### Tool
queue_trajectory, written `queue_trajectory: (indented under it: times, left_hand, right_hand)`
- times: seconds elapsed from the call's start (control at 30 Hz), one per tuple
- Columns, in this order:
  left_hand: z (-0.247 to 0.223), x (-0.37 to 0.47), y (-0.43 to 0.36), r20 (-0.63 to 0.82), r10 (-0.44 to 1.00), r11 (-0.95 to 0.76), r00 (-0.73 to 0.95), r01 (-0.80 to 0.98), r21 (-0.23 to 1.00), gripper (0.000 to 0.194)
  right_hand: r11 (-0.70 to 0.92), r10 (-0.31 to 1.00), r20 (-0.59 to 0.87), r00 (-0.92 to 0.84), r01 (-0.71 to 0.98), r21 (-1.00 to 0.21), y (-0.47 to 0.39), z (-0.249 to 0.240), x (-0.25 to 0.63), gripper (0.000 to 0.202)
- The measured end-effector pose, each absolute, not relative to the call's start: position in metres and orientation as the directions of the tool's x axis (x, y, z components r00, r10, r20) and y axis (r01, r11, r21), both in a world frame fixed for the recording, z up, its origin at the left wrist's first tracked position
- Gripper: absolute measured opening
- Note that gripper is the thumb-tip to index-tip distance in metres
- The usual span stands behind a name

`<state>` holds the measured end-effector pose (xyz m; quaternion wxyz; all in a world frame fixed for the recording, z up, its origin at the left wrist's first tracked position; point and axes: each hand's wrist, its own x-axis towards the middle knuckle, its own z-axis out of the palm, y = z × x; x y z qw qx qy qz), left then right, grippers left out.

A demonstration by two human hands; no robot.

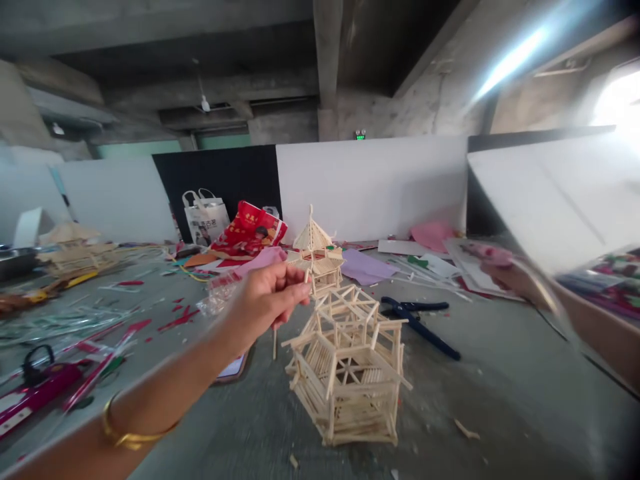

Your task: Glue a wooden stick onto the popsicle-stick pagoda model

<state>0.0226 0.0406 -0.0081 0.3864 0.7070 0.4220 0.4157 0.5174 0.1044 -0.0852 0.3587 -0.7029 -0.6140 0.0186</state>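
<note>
Two pavilion models of thin wooden sticks on a littered grey worktable (500,400), seen from above the maker's own arms. Nearest, an unfinished stick frame (347,363), tipped over onto one side with its open latticed interior turned up toward the camera, probably for easier reach into the inner members. Just behind it, upright and apparently complete, a smaller roofed pavilion (316,250) with a pointed spire, likely kept within sight as a pattern.

Left hand (265,303) raised just left of the frame and clear of it, thumb and fingertips pressed together on a single thin stick (274,343) hanging down below the fingers; a fine pinch, suited to so slight a piece. Gold bangle (125,433) on that wrist.

Right hand (510,280) out at the right edge, well apart from both models, smeared by motion beside something pink (487,253); whether fingers closed or spread, impossible to tell.

Blue-handled pliers (420,320) flat on the table just right of the frame, within easy reach. Scraps of red paper (175,320) and loose sticks scattered to the left, a red printed bag (250,230) and a white carrier bag (205,217) against the partition boards (375,183), a third stick model (75,250) far left.
</note>
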Motion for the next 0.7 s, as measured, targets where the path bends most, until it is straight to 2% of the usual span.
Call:
queue_trajectory:
  times: [0.1,0.2,0.3,0.47,0.7]
  left_hand:
    - [0.001,0.033,0.058,0.37,0.869,-0.467,0.328,0.298,0.833,0.021]
    - [0.008,0.047,0.07,0.457,0.813,-0.574,0.362,0.36,0.736,0.024]
    - [0.012,0.063,0.077,0.502,0.751,-0.655,0.429,0.389,0.648,0.024]
    - [0.014,0.088,0.084,0.55,0.661,-0.744,0.51,0.353,0.567,0.023]
    - [0.018,0.095,0.073,0.568,0.606,-0.795,0.557,0.436,0.421,0.015]
  right_hand:
    - [0.132,0.889,0.388,0.245,0.674,-0.727,0.099,-0.051,0.488,0.044]
    - [0.274,0.901,0.403,0.158,0.512,-0.814,0.086,-0.033,0.451,0.047]
    - [0.37,0.903,0.426,0.057,0.4,-0.838,0.071,-0.028,0.418,0.05]
    - [0.432,0.901,0.403,-0.161,0.27,-0.86,0.047,-0.027,0.383,0.055]
    - [0.459,0.878,0.376,-0.297,0.296,-0.837,0.025,-0.024,0.371,0.061]
